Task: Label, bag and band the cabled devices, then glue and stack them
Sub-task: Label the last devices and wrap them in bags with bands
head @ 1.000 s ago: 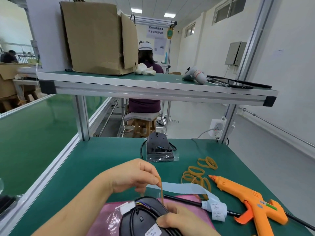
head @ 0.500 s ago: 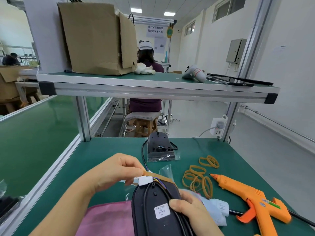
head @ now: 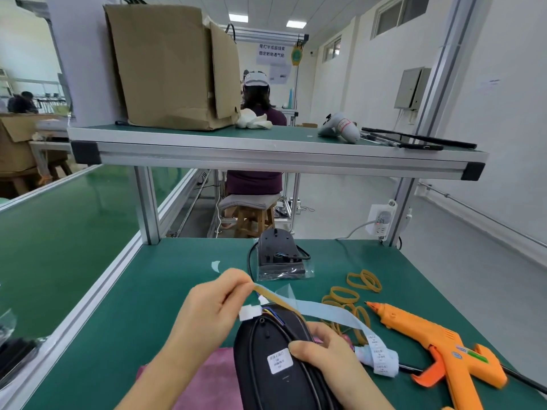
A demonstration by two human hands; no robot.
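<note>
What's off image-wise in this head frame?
Head view: wide-angle distortion slants the aluminium shelf frame; white ceiling light panels blow out; glossy green conveyor belt shows sheen; orange plastic glue gun smears at its handle; black cabled device is sharp.

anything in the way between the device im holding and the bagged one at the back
Nothing solid. Between the held device and the bagged device lies bare table, with only a clear plastic scrap and the left hand stretching a rubber band. The loose bands and glue gun lie off to the right.
</note>
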